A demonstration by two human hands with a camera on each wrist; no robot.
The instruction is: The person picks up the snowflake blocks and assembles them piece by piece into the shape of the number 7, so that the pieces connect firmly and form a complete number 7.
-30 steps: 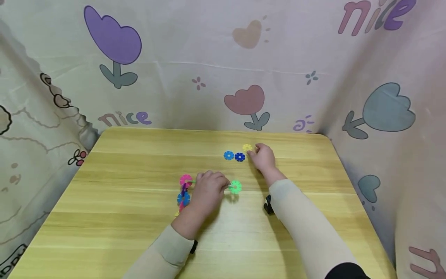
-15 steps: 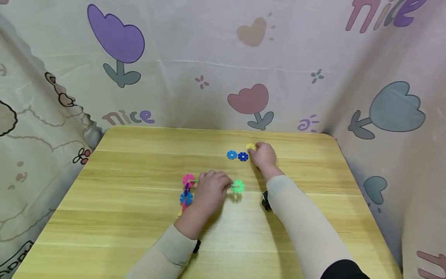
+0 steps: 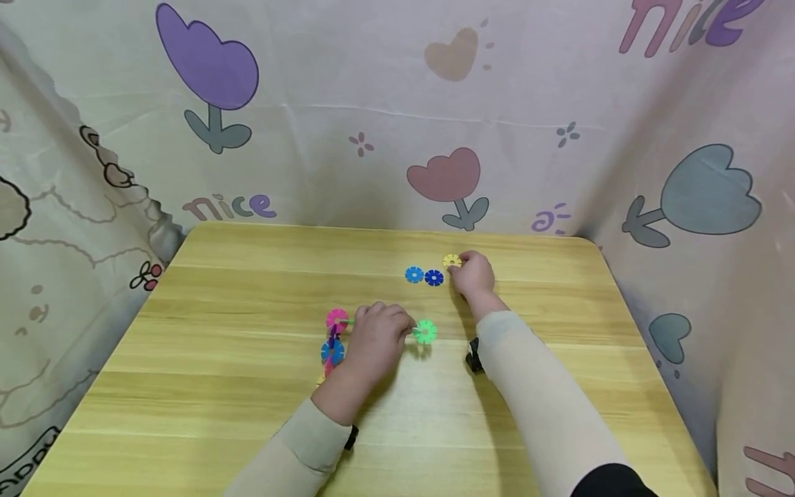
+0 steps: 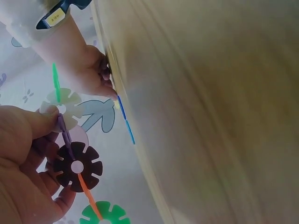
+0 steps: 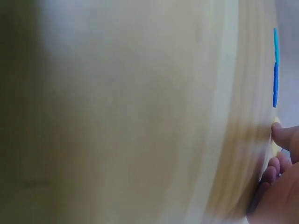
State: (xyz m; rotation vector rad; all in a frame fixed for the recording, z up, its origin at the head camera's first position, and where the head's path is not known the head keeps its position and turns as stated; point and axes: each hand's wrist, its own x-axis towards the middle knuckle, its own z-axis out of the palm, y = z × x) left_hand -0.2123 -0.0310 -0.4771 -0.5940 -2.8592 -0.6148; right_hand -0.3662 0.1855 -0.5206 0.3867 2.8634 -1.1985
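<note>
My left hand (image 3: pixel 377 342) grips a chain of interlocking plastic snowflake discs over the middle of the table. A green disc (image 3: pixel 425 332) sticks out on its right; a pink disc (image 3: pixel 337 320) and a blue disc (image 3: pixel 332 353) show on its left. In the left wrist view the thumb presses a pale disc (image 4: pixel 72 112), linked through a purple one to a dark disc (image 4: pixel 77 167). Near the far edge, my right hand (image 3: pixel 474 275) pinches a yellow snowflake disc (image 3: pixel 452 261) between thumb and fingers. Part of the chain is hidden behind the left hand and forearm.
A light blue disc (image 3: pixel 414 275) and a dark blue disc (image 3: pixel 434 277) lie flat side by side, left of the right hand. The wooden table (image 3: pixel 217 297) ends at the back against a printed curtain (image 3: pixel 310 138).
My right thumb and fingers have closed on the yellow disc, which has shifted slightly. The left hand keeps its hold on the chain. The head view has turned a little.
</note>
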